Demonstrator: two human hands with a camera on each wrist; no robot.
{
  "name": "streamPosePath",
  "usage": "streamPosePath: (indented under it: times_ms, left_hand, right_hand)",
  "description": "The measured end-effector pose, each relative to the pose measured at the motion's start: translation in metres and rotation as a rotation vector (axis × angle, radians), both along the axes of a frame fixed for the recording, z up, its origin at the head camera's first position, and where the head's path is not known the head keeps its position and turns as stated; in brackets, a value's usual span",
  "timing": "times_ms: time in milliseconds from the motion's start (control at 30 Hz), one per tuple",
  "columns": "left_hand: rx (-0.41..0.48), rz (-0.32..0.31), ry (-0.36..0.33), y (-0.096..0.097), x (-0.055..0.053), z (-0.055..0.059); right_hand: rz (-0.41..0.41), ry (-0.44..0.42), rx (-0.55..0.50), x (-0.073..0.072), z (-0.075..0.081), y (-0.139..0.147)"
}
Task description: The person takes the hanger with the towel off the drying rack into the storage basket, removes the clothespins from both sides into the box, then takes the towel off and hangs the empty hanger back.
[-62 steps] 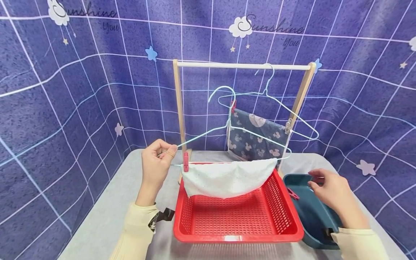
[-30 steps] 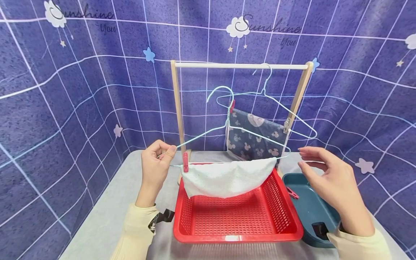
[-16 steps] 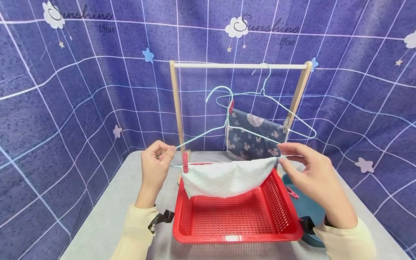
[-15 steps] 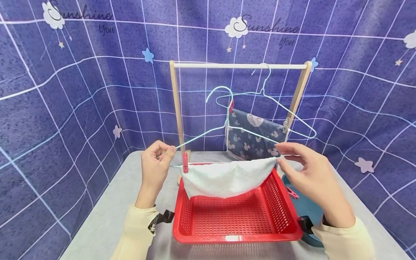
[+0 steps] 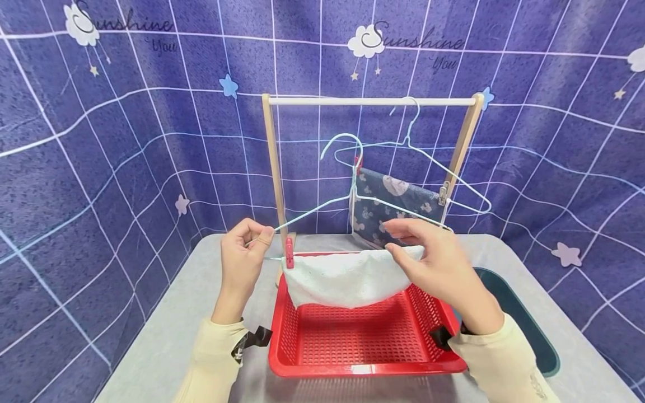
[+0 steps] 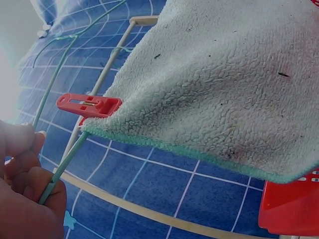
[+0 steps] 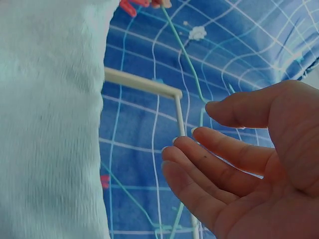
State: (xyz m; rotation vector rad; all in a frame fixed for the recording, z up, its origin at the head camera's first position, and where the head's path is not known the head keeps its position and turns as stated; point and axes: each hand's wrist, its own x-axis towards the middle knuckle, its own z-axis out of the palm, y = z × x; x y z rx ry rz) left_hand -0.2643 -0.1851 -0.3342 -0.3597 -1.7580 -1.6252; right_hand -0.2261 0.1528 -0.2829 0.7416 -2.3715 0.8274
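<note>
My left hand (image 5: 244,246) pinches the left corner of a light-green wire hanger (image 5: 322,206). A white towel (image 5: 347,280) with a green edge hangs over the hanger's lower bar. One red clothespin (image 5: 289,253) grips the towel's left end, close to my left fingers; the left wrist view shows the clothespin (image 6: 89,104) near the bar. My right hand (image 5: 438,257) is in front of the towel's right end and hides part of it. In the right wrist view this hand (image 7: 239,164) has its fingers apart, with nothing between them, beside the towel (image 7: 50,119).
Behind stands a wooden rack with a white rail (image 5: 373,102). On it hangs a second hanger (image 5: 428,154) with a dark blue printed cloth (image 5: 375,212), held by a red and a grey clothespin (image 5: 443,193). Below are a red basket (image 5: 363,369) and a teal tub (image 5: 549,352).
My right hand has risen from over the tub to the hanger's right corner, then moved left in front of the towel. The left hand has kept its pinch, almost still.
</note>
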Motion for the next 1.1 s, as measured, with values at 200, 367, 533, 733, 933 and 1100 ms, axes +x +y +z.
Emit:
streamPosePath:
  times_ms: [200, 367, 533, 733, 933, 1100]
  left_hand:
    - [0.005, -0.004, 0.003, 0.001, 0.0, -0.001]
    - [0.006, -0.001, -0.002, 0.001, 0.0, -0.003]
    - [0.009, -0.004, 0.003, 0.002, 0.0, -0.003]
    - [-0.002, -0.007, 0.005, 0.003, 0.0, -0.004]
    - [-0.009, -0.011, 0.009, 0.005, -0.001, -0.003]
    - [-0.011, -0.011, 0.009, 0.006, -0.001, -0.003]
  right_hand:
    - [0.098, -0.054, -0.021, -0.011, -0.002, -0.025]
    - [0.155, -0.127, -0.029, -0.022, -0.008, -0.045]
    - [0.194, -0.149, -0.018, -0.032, -0.011, -0.062]
    - [0.209, -0.16, 0.007, -0.037, -0.012, -0.078]
    - [0.242, -0.182, 0.036, -0.039, -0.011, -0.09]
    - [0.257, -0.189, 0.055, -0.04, -0.009, -0.101]
